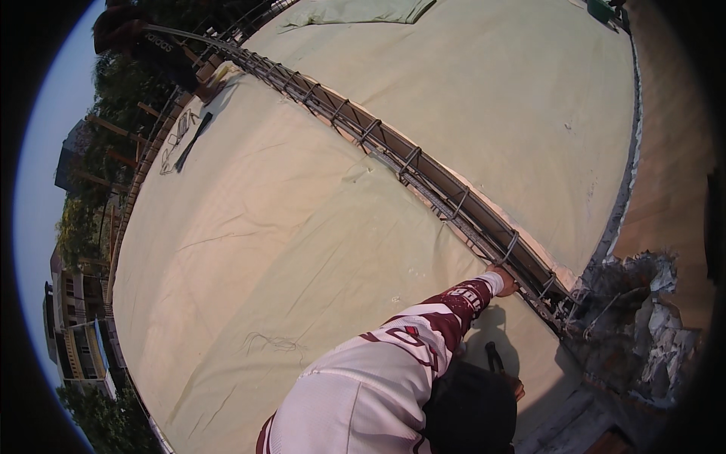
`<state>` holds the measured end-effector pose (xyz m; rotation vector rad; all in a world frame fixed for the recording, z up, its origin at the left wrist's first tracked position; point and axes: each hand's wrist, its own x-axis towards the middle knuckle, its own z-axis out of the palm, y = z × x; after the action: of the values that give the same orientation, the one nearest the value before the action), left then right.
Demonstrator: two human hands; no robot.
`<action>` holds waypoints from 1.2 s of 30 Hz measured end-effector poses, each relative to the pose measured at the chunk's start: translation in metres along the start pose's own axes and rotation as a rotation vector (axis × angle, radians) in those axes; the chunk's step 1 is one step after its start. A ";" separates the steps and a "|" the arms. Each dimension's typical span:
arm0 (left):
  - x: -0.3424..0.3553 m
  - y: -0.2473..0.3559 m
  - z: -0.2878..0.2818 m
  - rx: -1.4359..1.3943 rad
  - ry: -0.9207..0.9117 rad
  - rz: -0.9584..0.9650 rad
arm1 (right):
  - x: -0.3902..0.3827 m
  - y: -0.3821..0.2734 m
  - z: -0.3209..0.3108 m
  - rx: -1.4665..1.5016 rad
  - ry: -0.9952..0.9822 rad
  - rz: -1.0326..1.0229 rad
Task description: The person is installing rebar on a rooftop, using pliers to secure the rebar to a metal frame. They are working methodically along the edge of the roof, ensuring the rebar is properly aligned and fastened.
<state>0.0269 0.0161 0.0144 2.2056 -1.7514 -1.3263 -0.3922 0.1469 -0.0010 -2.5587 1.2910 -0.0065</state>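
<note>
My left hand [505, 278], at the end of a white and maroon sleeve, has its fingers closed on the steel rebar cage [412, 163] near the cage's lower right end. The long cage of bars and square stirrups lies in a trough between two pale, wrinkled sheet-covered surfaces [249, 197]. My right hand [517, 388] shows only partly beside my dark-clad leg, so its fingers are unclear. A slim dark tool [494, 359] stands up near it. Thin loose wires [272, 342] lie on the sheet.
A person [155, 53] in dark clothes bends at the cage's far end, beside bent steel pieces [178, 129]. Broken, rough concrete [654, 333] and a brown surface [665, 151] are at the right. Trees and buildings stand beyond the left edge. A folded cloth [355, 11] lies at the top.
</note>
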 end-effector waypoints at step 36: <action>0.016 0.015 -0.018 0.180 -0.159 -0.123 | 0.027 -0.067 -0.080 0.127 -0.112 0.187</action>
<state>0.0264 -0.0109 0.0238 2.3982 -1.8851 -1.4602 -0.3332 0.1448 0.0891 -2.2908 1.4324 0.0884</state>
